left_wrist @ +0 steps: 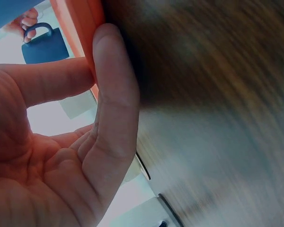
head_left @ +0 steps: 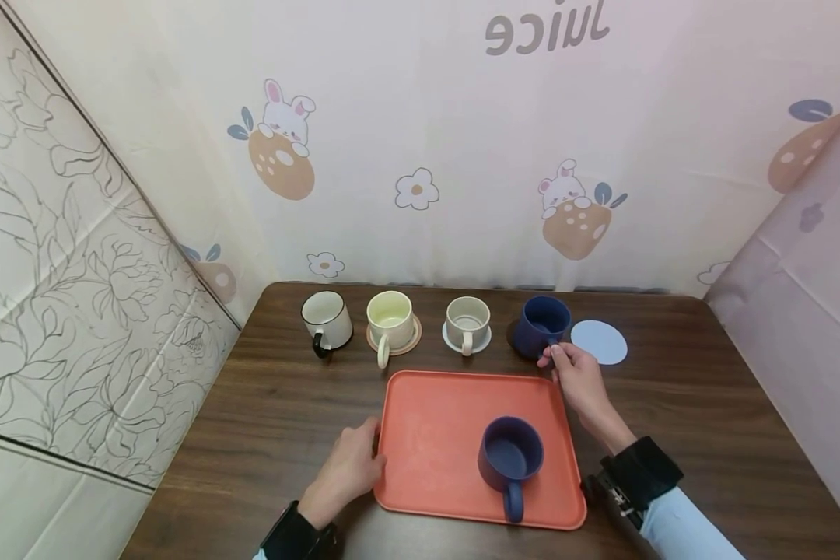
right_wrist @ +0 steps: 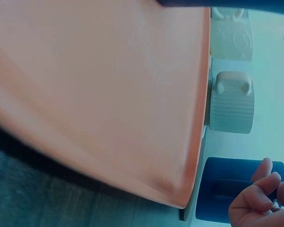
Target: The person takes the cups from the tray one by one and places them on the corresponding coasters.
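Note:
At the back right stands a dark blue mug [head_left: 530, 339], and my right hand [head_left: 582, 381] pinches its handle. The right wrist view shows the fingers curled at that handle, beside the blue mug [right_wrist: 215, 172]. An orange-red tray [head_left: 427, 435] lies on the table between my hands. My left hand [head_left: 348, 465] grips the tray's left rim, with thumb and finger on either side of it in the left wrist view. On the tray's right half a second dark blue mug [head_left: 498, 465] stands upright, handle toward me. A pale blue round coaster [head_left: 602, 343] lies right of the back mug.
Along the table's back stand a white mug [head_left: 332, 330] with a black handle, a pale yellow mug [head_left: 395, 330] on a tan coaster [head_left: 413, 341], and a cream ribbed cup [head_left: 479, 328] on a pale coaster [head_left: 449, 340]. A patterned curtain [head_left: 420, 117] hangs behind.

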`<state>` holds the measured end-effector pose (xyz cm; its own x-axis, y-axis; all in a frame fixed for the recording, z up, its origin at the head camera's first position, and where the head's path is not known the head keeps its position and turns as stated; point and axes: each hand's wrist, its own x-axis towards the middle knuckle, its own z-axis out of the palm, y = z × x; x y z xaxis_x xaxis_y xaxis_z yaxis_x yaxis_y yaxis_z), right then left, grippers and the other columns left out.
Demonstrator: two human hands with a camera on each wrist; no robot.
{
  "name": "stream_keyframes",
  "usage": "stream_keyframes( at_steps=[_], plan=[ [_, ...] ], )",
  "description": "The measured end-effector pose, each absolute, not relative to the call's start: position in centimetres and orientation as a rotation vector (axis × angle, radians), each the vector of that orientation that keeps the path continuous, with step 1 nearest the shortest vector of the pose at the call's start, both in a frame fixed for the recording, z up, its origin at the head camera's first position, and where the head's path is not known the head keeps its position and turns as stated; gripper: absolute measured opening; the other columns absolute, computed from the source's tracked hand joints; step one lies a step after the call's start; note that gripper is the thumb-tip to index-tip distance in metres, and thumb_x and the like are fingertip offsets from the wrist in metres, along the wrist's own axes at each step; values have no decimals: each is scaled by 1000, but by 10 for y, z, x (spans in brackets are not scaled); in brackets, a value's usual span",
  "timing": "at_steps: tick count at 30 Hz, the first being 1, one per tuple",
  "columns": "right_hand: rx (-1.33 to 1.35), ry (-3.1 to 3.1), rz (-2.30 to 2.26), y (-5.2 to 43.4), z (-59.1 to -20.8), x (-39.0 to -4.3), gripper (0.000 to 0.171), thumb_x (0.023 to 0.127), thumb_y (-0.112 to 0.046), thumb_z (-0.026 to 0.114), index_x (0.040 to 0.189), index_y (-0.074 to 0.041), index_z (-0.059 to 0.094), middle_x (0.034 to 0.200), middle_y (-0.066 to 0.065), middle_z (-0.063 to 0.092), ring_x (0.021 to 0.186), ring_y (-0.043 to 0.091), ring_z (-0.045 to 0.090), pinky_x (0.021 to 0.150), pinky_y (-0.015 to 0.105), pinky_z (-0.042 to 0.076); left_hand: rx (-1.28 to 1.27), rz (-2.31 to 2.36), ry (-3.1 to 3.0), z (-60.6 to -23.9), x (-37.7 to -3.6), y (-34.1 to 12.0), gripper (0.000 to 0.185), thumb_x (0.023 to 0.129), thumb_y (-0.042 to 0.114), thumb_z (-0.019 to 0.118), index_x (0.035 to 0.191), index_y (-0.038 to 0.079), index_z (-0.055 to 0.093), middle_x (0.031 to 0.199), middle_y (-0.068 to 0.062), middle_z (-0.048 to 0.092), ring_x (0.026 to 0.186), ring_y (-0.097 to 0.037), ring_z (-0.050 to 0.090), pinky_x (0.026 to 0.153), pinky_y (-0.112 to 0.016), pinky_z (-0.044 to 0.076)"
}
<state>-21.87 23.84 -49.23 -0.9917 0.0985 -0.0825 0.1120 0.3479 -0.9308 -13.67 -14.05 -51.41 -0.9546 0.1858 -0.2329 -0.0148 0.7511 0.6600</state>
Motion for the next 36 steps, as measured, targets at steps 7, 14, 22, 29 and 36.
stream_keyframes(
  at_steps=[7, 14, 22, 29, 36],
  plan=[
    [222, 2585, -1753, 239, -498, -234, 43, 117, -27, 36, 123, 8, 59, 111, 26, 66, 78, 19, 53, 66, 24, 44, 122, 1041, 2664, -515, -135, -141, 32, 93, -2, 72, 124, -2, 61, 88, -8, 68, 68, -13, 64, 56, -33, 53],
    [215, 2589, -1747, 239, -500, -241, 43, 117, -27, 36, 123, 9, 59, 111, 27, 67, 77, 17, 52, 65, 24, 45, 102, 1043, 2666, -515, -135, -139, 34, 93, -2, 72, 126, -2, 61, 90, -9, 68, 69, -14, 64, 55, -32, 53],
    [226, 2569, -1745, 241, -505, -246, 44, 117, -28, 35, 126, 9, 58, 113, 28, 66, 78, 18, 52, 66, 23, 45, 100, 1046, 2640, -515, -136, -139, 32, 94, -2, 72, 125, -1, 61, 90, -8, 68, 70, -14, 64, 58, -33, 54],
    [202, 2573, -1742, 242, -505, -246, 45, 117, -28, 35, 127, 9, 57, 113, 28, 66, 78, 17, 52, 66, 23, 45, 126, 1050, 2654, -514, -136, -139, 33, 94, -2, 73, 125, -1, 62, 92, -8, 69, 72, -14, 64, 58, -33, 54],
    [199, 2575, -1733, 242, -505, -245, 44, 117, -27, 35, 126, 9, 57, 113, 29, 65, 78, 17, 52, 66, 24, 45, 114, 1076, 2635, -514, -136, -138, 33, 94, -3, 71, 125, -2, 61, 89, -8, 68, 69, -13, 64, 56, -32, 54]
  ],
)
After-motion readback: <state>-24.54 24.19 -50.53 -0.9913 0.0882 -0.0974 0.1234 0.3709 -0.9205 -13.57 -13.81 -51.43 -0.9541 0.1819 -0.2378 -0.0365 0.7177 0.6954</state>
